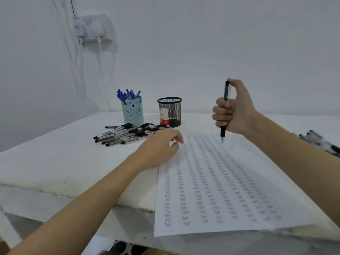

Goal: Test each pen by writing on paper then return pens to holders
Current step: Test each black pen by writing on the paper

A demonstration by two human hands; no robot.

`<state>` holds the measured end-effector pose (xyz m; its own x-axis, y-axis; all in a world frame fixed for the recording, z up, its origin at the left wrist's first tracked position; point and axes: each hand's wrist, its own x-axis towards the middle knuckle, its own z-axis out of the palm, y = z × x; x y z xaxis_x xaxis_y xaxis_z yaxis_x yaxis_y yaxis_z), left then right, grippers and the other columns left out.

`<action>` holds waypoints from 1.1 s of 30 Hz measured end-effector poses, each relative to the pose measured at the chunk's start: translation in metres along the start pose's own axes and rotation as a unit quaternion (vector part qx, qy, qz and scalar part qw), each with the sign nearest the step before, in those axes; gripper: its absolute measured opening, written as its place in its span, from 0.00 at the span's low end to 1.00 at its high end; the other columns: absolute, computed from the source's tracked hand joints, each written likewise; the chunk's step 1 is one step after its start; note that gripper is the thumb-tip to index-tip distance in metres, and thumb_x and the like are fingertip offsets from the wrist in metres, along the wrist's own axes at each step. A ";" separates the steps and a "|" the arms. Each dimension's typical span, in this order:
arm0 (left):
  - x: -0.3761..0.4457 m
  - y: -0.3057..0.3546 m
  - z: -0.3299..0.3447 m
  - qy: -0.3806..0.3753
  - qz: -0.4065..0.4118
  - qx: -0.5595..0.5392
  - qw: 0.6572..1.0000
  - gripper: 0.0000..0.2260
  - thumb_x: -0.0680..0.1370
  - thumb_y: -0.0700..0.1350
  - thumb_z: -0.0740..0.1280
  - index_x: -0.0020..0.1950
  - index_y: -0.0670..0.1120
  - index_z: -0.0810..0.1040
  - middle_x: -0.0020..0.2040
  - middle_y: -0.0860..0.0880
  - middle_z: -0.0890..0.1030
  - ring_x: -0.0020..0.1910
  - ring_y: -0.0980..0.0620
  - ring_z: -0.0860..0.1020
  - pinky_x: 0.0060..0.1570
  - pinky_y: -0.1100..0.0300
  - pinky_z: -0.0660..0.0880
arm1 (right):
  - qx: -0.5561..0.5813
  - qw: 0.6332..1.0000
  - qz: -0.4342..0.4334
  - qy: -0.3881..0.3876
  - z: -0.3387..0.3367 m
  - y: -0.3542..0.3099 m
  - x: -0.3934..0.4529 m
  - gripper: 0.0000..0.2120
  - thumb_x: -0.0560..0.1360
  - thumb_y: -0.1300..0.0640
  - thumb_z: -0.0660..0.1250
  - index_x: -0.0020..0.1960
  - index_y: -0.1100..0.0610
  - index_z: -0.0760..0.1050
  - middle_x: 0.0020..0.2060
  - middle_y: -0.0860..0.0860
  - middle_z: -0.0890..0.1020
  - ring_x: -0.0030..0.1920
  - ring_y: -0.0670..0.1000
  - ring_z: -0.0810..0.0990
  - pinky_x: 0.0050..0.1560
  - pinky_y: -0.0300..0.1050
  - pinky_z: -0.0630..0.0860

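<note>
- The worktop [55, 159] is covered with a white, slightly rough sheet; its near edge looks frayed and uneven, so I think it is better to write well inside, where the support is flat.
- The paper [220, 190] is a big thin white sheet, already filled with many columns of small test words. Its near part hangs over the worktop edge. Free space seems to remain only at the far end, just under the pen tip.
- The left hand [161, 146] lies flat and relaxed on the far left corner of the paper and grasps nothing; it should press there so the sheet does not slide.
- The right hand [233, 109] is clenched around a black pen [224, 115], held upright above the paper with the thumb on its top button. The tip is near the paper, not touching. For good writing, I judge it must first change to a normal finger grip.
- A pile of slim black pens [127, 134] lies before a pale blue bear holder [132, 112] with blue pens and a black mesh holder [170, 112].
</note>
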<state>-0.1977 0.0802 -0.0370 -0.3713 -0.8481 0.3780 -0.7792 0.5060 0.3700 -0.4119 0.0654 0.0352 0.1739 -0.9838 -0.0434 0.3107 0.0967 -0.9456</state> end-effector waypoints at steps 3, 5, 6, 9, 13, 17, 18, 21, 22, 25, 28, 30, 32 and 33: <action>0.020 0.016 0.013 -0.025 0.015 0.008 1.000 0.08 0.79 0.45 0.59 0.55 0.52 0.76 0.55 0.56 0.75 0.55 0.57 0.72 0.53 0.61 0.69 | 0.039 0.996 -0.029 0.070 -0.022 -0.006 -0.007 0.24 0.69 0.38 0.55 0.27 0.53 0.50 0.21 0.47 0.53 0.25 0.49 0.48 0.27 0.40 0.47; 0.033 0.025 0.021 -0.045 0.031 0.020 0.998 0.09 0.80 0.46 0.58 0.56 0.52 0.75 0.57 0.55 0.75 0.56 0.57 0.72 0.54 0.61 0.68 | 0.064 0.991 -0.052 0.103 -0.035 -0.010 -0.009 0.22 0.70 0.40 0.55 0.28 0.52 0.50 0.21 0.47 0.53 0.25 0.49 0.48 0.27 0.40 0.47; 0.039 0.029 0.025 -0.055 0.034 0.023 0.998 0.09 0.80 0.46 0.58 0.56 0.52 0.75 0.57 0.55 0.74 0.56 0.57 0.72 0.54 0.61 0.68 | 0.077 0.989 -0.061 0.113 -0.041 -0.012 -0.009 0.22 0.70 0.40 0.55 0.28 0.53 0.51 0.21 0.47 0.53 0.24 0.48 0.49 0.27 0.40 0.48; 0.053 0.032 0.033 -0.076 0.028 0.028 0.996 0.09 0.81 0.48 0.57 0.58 0.53 0.74 0.58 0.56 0.73 0.57 0.57 0.71 0.52 0.62 0.65 | 0.107 0.985 -0.071 0.113 -0.049 -0.013 -0.004 0.27 0.70 0.34 0.59 0.27 0.55 0.59 0.21 0.47 0.56 0.22 0.48 0.51 0.24 0.38 0.51; 0.070 0.030 0.040 -0.099 0.017 0.030 0.994 0.12 0.81 0.48 0.56 0.62 0.52 0.73 0.61 0.54 0.71 0.58 0.58 0.68 0.54 0.64 0.61 | 0.044 0.987 -0.081 0.128 -0.052 -0.005 0.012 0.18 0.79 0.49 0.60 0.41 0.63 0.74 0.28 0.54 0.77 0.16 0.46 0.62 0.20 0.35 0.61; 0.084 0.024 0.049 -0.105 0.022 0.037 0.993 0.11 0.80 0.48 0.58 0.60 0.52 0.74 0.60 0.52 0.73 0.56 0.57 0.70 0.54 0.62 0.64 | -0.057 0.987 -0.051 0.145 -0.056 0.005 0.029 0.24 0.81 0.49 0.49 0.47 0.64 0.77 0.34 0.59 0.82 0.29 0.54 0.79 0.33 0.41 0.71; 0.086 0.023 0.051 -0.101 0.026 0.038 0.994 0.10 0.80 0.48 0.58 0.59 0.52 0.75 0.58 0.53 0.73 0.56 0.56 0.70 0.55 0.61 0.65 | -0.102 0.983 -0.038 0.146 -0.057 0.008 0.032 0.29 0.81 0.45 0.46 0.47 0.64 0.78 0.32 0.59 0.82 0.28 0.55 0.78 0.33 0.41 0.70; 0.088 0.024 0.056 -0.075 0.041 0.041 0.995 0.08 0.79 0.48 0.60 0.56 0.51 0.75 0.53 0.54 0.72 0.55 0.54 0.71 0.57 0.57 0.68 | -0.210 0.965 -0.036 0.152 -0.059 0.016 0.039 0.28 0.80 0.42 0.52 0.47 0.66 0.78 0.31 0.59 0.83 0.29 0.55 0.82 0.34 0.41 0.76; 0.089 0.023 0.059 -0.065 0.045 0.043 0.996 0.08 0.79 0.48 0.60 0.56 0.51 0.74 0.52 0.54 0.71 0.55 0.54 0.71 0.57 0.56 0.69 | -0.241 0.956 -0.051 0.160 -0.060 0.020 0.043 0.22 0.79 0.46 0.59 0.45 0.65 0.78 0.32 0.58 0.83 0.29 0.53 0.82 0.34 0.41 0.77; 0.088 0.020 0.064 -0.047 0.051 0.035 0.997 0.08 0.78 0.48 0.60 0.56 0.51 0.74 0.51 0.55 0.70 0.54 0.54 0.69 0.58 0.53 0.69 | -0.293 0.922 -0.118 0.223 -0.062 0.030 0.055 0.11 0.73 0.58 0.69 0.35 0.60 0.72 0.25 0.52 0.76 0.23 0.50 0.72 0.26 0.39 0.70; 0.089 0.018 0.065 -0.046 0.046 0.026 0.998 0.08 0.79 0.47 0.60 0.56 0.51 0.74 0.51 0.56 0.69 0.56 0.53 0.69 0.59 0.52 0.68 | -0.280 0.921 -0.146 0.227 -0.063 0.045 0.062 0.16 0.75 0.56 0.62 0.30 0.62 0.72 0.18 0.51 0.72 0.19 0.50 0.68 0.22 0.37 0.65; 0.089 0.018 0.065 -0.045 0.044 0.021 0.998 0.08 0.79 0.47 0.60 0.57 0.51 0.74 0.51 0.56 0.69 0.57 0.53 0.69 0.59 0.52 0.68 | -0.334 0.901 -0.161 0.227 -0.061 0.053 0.061 0.18 0.74 0.56 0.61 0.29 0.63 0.74 0.16 0.50 0.73 0.16 0.47 0.68 0.20 0.34 0.65; 0.089 0.018 0.065 -0.047 0.042 0.018 0.998 0.08 0.78 0.47 0.60 0.57 0.51 0.74 0.52 0.55 0.69 0.57 0.52 0.70 0.59 0.51 0.68 | -0.390 0.873 -0.179 0.233 -0.059 0.057 0.062 0.15 0.71 0.60 0.63 0.27 0.62 0.72 0.19 0.52 0.76 0.18 0.45 0.70 0.19 0.34 0.65; 0.089 0.017 0.065 -0.048 0.041 0.015 0.998 0.08 0.78 0.47 0.61 0.57 0.51 0.74 0.52 0.55 0.69 0.58 0.52 0.70 0.60 0.51 0.68 | -0.406 0.866 -0.180 0.232 -0.058 0.058 0.062 0.13 0.69 0.62 0.63 0.26 0.60 0.69 0.22 0.54 0.77 0.20 0.47 0.72 0.19 0.34 0.65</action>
<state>-0.2773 0.0034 -0.0524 -0.4797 -0.8157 0.3232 -0.7582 0.5708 0.3153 -0.4378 0.0009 -0.0410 -0.2496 -0.9014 0.3538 -0.5245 -0.1813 -0.8319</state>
